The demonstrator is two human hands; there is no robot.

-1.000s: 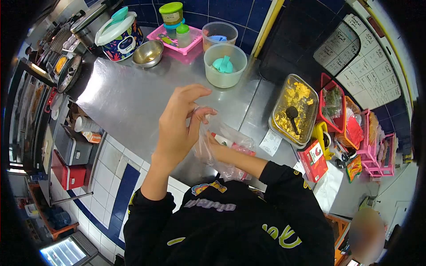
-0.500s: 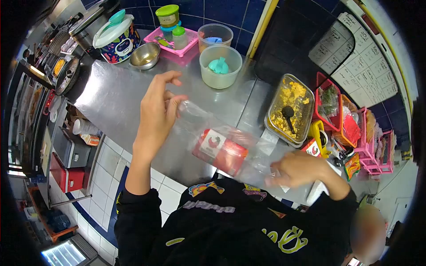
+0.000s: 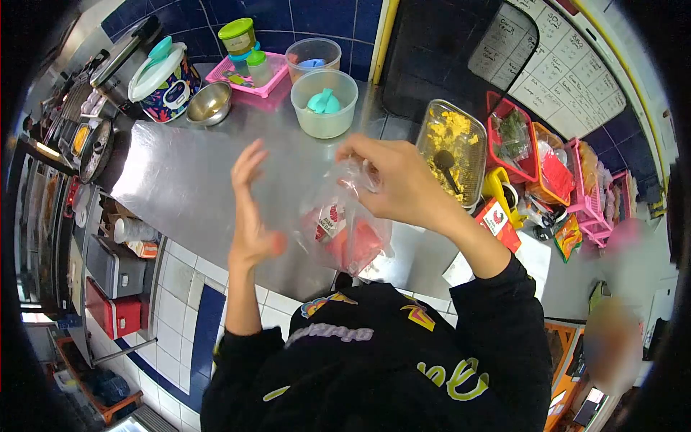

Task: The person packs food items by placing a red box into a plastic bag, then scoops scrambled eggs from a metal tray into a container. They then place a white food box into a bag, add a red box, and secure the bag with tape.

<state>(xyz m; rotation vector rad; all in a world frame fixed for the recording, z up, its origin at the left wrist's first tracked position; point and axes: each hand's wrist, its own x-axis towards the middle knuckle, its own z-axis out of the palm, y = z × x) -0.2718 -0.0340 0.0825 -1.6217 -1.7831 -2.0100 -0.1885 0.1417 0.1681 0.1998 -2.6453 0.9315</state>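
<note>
A clear plastic bag (image 3: 341, 189) hangs above the steel counter, close in front of the black sweatshirt. Through the plastic I see a red packet (image 3: 358, 246) with a white label that carries a red picture and small print. Closed on the gathered top of the bag is my right hand (image 3: 403, 186), its fingers pinching the plastic. Just left of the bag, my left hand (image 3: 250, 214) is held up with its fingers apart, a little blurred and holding nothing.
A glass tray (image 3: 461, 147) holds yellow food and a black spoon (image 3: 445, 164). Behind the bag stands a translucent tub (image 3: 324, 126) with a turquoise scoop; a metal bowl (image 3: 209, 104) is further left. Red and orange baskets (image 3: 512, 170) line the right. Another red packet (image 3: 498, 222) lies there.
The right hand has moved from the bag's lower right end to its top. My left hand has let go of the bag and opened. The bag now hangs more upright.
</note>
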